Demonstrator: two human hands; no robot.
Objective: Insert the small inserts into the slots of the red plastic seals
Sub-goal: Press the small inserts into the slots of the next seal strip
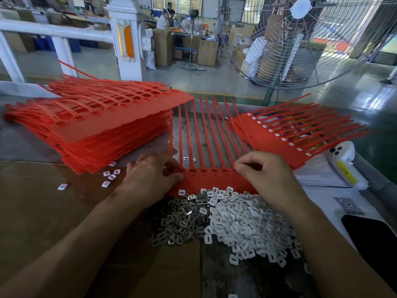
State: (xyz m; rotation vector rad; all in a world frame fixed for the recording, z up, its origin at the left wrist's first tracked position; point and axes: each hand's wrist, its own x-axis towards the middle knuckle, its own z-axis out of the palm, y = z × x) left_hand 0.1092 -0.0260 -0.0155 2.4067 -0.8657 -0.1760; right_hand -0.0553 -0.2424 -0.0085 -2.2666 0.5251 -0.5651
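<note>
Factory floor in the background, a big standing fan sitting behind the desk, cardboard covering the near part of the desk. Head view, only view: a sheet of joined red plastic seals is lying flat between the two hands, its row of slots running left to right just in front of the fingers, tails pointing away from the person. The left hand is resting on the left end of the slot row, fingers curled and pressing or pinching there; whether it is holding an insert, cannot tell. The right hand is hovering at the right end of the row, fingertips drawn together as if pinching something small; the item itself is not showing. The small inserts are lying just near the person's side of the sheet: a grey metal pile nearer the left hand, a white plastic pile nearer the right hand, both touching the sheet's near edge. An unfilled stack of seals is sitting to the left, a stack with white inserts already fitted to the right. Middle slots are looking unfilled, so the job on this sheet is seeming early. A dark phone is lying at the right edge.
</note>
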